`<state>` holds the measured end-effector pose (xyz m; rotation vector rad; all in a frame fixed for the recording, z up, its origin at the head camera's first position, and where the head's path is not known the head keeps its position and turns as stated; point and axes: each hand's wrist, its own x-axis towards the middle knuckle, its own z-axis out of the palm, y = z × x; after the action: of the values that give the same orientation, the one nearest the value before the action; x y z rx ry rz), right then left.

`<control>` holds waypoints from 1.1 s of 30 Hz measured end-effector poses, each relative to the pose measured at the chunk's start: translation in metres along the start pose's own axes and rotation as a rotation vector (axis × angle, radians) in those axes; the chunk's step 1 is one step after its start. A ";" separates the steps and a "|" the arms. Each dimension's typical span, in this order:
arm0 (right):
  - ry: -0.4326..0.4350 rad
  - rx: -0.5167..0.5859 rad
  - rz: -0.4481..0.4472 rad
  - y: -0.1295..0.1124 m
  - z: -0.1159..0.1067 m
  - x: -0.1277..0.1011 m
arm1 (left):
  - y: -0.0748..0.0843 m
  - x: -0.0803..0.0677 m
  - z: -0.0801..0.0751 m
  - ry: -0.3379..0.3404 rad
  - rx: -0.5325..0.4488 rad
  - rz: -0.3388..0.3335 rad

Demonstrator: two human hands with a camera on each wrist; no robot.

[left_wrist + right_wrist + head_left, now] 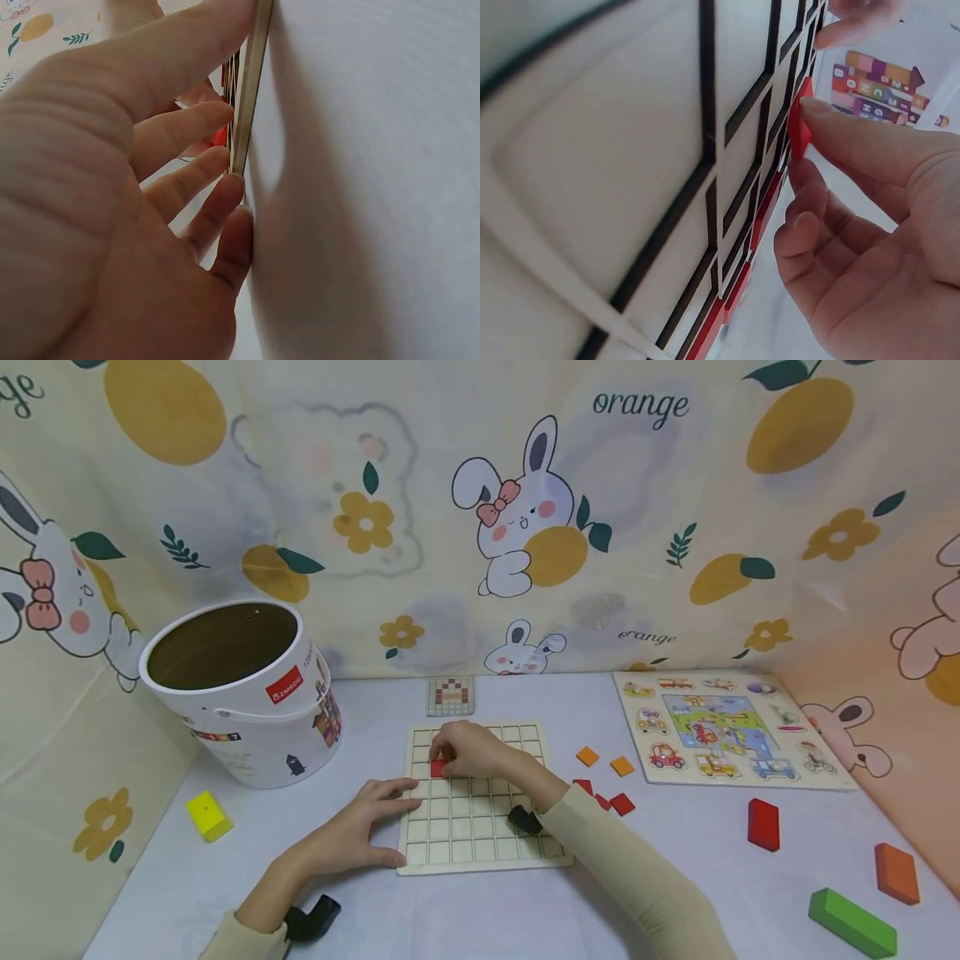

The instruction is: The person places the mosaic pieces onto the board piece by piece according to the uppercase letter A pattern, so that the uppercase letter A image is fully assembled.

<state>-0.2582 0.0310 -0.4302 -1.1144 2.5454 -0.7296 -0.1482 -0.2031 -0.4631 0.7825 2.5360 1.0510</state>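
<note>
One small red tile [438, 768], thin, stiff and light by its look and best pinched at its edges, sits under the right hand [472, 750] fingertips at ten o'clock on the grid board [480, 852]. The left hand [360, 835] lies flat with straight fingers, holding nothing, pressing the board's seven-o'clock edge. Only the right wrist view shows the tile tilted, one edge pinched and not yet seated, while the head view alone shows the loose tiles [611, 802] out at three o'clock.

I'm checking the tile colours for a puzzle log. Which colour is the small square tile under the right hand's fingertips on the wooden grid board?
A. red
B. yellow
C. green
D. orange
A: the right hand presses a small red square tile into a cell of the wooden grid board; the right wrist view shows the same red.
</note>
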 end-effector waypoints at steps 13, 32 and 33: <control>0.006 0.247 -0.018 0.010 -0.004 -0.005 | -0.003 -0.004 -0.001 0.009 -0.003 -0.003; 0.168 0.313 0.184 0.089 -0.044 -0.211 | 0.002 -0.001 0.001 0.003 -0.007 -0.032; 0.179 0.307 0.185 0.091 -0.043 -0.218 | 0.002 -0.001 0.000 0.003 -0.007 -0.037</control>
<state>-0.1864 0.2598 -0.4345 -0.7334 2.5192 -1.1656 -0.1464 -0.2023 -0.4616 0.7299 2.5376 1.0501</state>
